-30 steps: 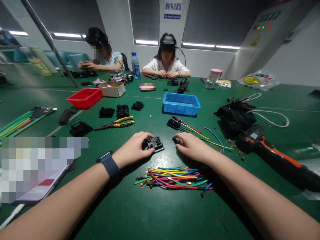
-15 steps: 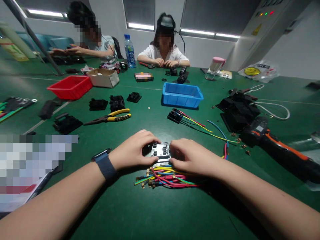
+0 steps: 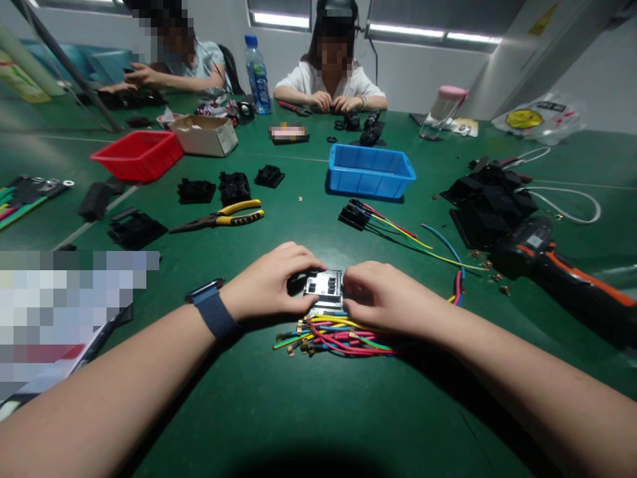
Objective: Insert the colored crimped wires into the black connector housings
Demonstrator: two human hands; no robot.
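Observation:
A small black rectangular housing [image 3: 323,285] with a glossy, pale-reflecting face and dark square openings is held low over the table in front of me. My left hand [image 3: 279,282] grips its left side, thumb at the lower edge and fingers at the upper one. Against its right side my right hand [image 3: 383,289] is closed, fingers curled in and thumb near the lower corner. Whether those right fingers pinch anything else is hidden. Just below the housing lies a bundle of coloured wires [image 3: 338,335] with brass terminals, partly under my right hand.
Beyond my hands are pliers [image 3: 223,216], several black housings [image 3: 233,188], one wired housing [image 3: 354,214], a blue bin [image 3: 371,171] and a red bin [image 3: 139,156]. A black-orange power tool [image 3: 562,265] lies right, near loose brass pieces. Two people sit across the table.
The view has tipped downward, so the tabletop things sit higher in the picture. Both hands stay at the housing, with little change in their grip.

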